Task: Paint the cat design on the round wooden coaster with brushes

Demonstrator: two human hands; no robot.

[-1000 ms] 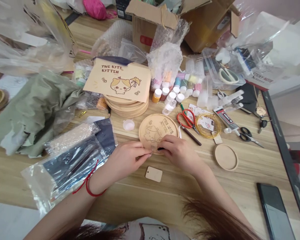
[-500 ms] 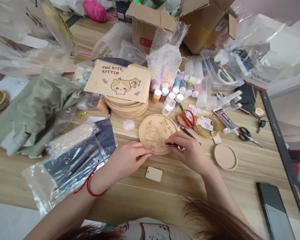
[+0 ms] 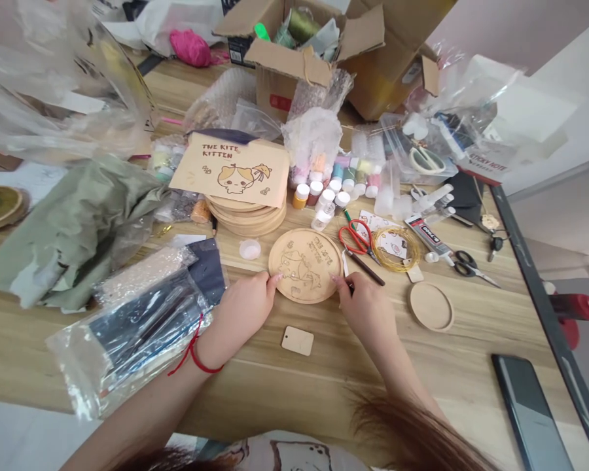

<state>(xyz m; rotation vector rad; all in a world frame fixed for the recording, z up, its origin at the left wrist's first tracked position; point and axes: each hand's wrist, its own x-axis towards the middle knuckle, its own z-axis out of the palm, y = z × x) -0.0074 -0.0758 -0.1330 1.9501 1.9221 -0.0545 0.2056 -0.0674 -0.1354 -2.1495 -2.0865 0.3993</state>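
A round wooden disc [image 3: 304, 265] with an engraved kitten and lettering lies flat on the wooden table [image 3: 285, 386]. My left hand [image 3: 245, 309] rests at its left edge with curled fingers, the thumb and fingertip gripping the rim. My right hand [image 3: 366, 306] sits at the disc's right edge, its fingers closed round a thin dark tool whose tip shows by the rim. A small rectangular wooden tag [image 3: 298, 341] lies on the table just below the disc, between my wrists.
Clear bags of dark material [image 3: 137, 320] and green cloth [image 3: 63, 229] lie left. A kitten board [image 3: 233, 170] on stacked discs, paint pots [image 3: 331, 186] and boxes [image 3: 299, 52] stand behind. Red scissors [image 3: 356, 237], gold wire [image 3: 395, 247], a wooden coaster [image 3: 430, 306] and a phone [image 3: 530, 412] lie right.
Both hands have left the disc's lower edge: the left moved to its left rim, the right drew back to its right rim. The view tilted up slightly.
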